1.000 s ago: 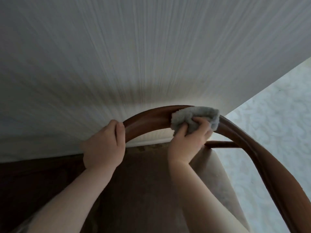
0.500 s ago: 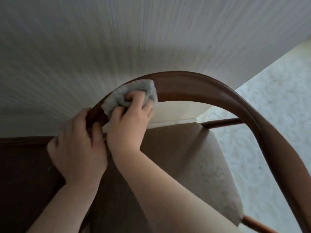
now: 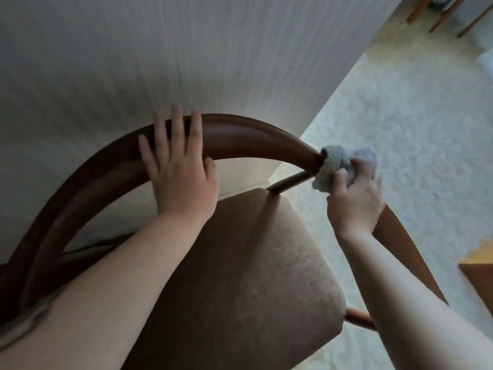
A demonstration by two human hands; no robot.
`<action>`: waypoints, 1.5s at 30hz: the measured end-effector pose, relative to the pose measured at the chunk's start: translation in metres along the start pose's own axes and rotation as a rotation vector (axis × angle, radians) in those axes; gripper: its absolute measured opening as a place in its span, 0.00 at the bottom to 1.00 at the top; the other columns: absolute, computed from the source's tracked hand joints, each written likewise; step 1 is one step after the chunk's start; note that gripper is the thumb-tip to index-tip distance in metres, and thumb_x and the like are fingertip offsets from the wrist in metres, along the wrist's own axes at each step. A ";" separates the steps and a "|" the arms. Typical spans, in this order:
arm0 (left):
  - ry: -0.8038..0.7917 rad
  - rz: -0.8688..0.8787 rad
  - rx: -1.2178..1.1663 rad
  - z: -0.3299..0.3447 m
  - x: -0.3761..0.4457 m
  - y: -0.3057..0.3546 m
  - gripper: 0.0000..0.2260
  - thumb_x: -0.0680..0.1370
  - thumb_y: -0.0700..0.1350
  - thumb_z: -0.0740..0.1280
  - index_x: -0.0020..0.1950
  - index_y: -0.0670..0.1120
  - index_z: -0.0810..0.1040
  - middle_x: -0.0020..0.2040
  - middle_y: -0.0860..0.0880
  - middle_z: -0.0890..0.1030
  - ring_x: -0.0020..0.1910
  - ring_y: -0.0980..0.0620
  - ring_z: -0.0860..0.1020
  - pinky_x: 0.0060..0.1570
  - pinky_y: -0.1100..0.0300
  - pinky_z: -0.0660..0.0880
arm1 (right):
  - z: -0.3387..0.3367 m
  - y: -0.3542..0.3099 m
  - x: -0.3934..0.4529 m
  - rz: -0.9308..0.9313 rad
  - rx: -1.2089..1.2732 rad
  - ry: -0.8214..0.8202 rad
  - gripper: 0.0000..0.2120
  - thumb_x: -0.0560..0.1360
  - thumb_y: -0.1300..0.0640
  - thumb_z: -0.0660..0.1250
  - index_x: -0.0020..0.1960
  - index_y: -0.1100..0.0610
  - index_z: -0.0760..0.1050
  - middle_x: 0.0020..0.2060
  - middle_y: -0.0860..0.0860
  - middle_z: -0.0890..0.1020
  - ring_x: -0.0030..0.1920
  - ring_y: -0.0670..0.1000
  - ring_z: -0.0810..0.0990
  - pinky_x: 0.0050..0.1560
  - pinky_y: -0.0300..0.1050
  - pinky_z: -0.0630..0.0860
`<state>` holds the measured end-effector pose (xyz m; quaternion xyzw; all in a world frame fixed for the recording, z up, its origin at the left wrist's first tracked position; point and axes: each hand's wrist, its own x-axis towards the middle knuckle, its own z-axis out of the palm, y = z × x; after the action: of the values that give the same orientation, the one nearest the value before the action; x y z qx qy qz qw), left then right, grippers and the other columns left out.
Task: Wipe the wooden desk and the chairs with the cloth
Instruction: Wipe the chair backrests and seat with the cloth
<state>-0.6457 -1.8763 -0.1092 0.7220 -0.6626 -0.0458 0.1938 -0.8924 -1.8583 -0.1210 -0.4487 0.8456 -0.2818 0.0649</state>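
A chair with a curved dark wooden back rail [image 3: 240, 140] and a brown padded seat [image 3: 240, 263] stands against a white wall. My left hand [image 3: 181, 177] lies flat on the top of the rail, fingers spread, holding nothing. My right hand [image 3: 354, 198] grips a crumpled grey-blue cloth [image 3: 336, 164] and presses it around the rail at its right bend. The rail below my right hand is partly hidden by my wrist.
The white wall [image 3: 160, 62] is right behind the chair. Pale patterned floor [image 3: 400, 116] stretches to the right. Wooden legs of other furniture [image 3: 440, 14] show at the top right, and a wooden edge [image 3: 477, 276] at the right border.
My right hand slid the cloth along the rail from the left side to the right bend. My left hand let go its grip and now rests flat on the rail's top.
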 end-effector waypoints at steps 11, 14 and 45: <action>-0.064 0.107 -0.005 0.030 -0.020 0.022 0.33 0.78 0.44 0.60 0.79 0.48 0.48 0.79 0.47 0.45 0.78 0.45 0.43 0.74 0.45 0.41 | -0.002 -0.006 0.018 -0.211 0.113 -0.046 0.14 0.80 0.48 0.59 0.61 0.53 0.73 0.52 0.52 0.81 0.50 0.56 0.78 0.42 0.44 0.66; -0.024 -0.003 -0.023 0.033 -0.036 0.009 0.33 0.77 0.43 0.60 0.79 0.48 0.48 0.79 0.46 0.46 0.78 0.45 0.44 0.74 0.44 0.42 | 0.005 0.007 -0.010 -0.229 0.107 0.107 0.12 0.79 0.53 0.60 0.57 0.56 0.76 0.50 0.53 0.81 0.52 0.57 0.79 0.46 0.46 0.70; 0.146 -1.105 -0.245 0.094 -0.424 -0.058 0.27 0.79 0.54 0.48 0.78 0.46 0.57 0.78 0.51 0.53 0.75 0.61 0.49 0.75 0.57 0.50 | 0.093 0.116 -0.334 -1.176 -0.030 -0.953 0.23 0.78 0.47 0.63 0.69 0.56 0.70 0.72 0.56 0.69 0.78 0.59 0.51 0.77 0.52 0.42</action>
<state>-0.6716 -1.4807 -0.2961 0.9349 -0.1612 -0.1669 0.2686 -0.7457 -1.5809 -0.3086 -0.8999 0.3513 -0.0338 0.2563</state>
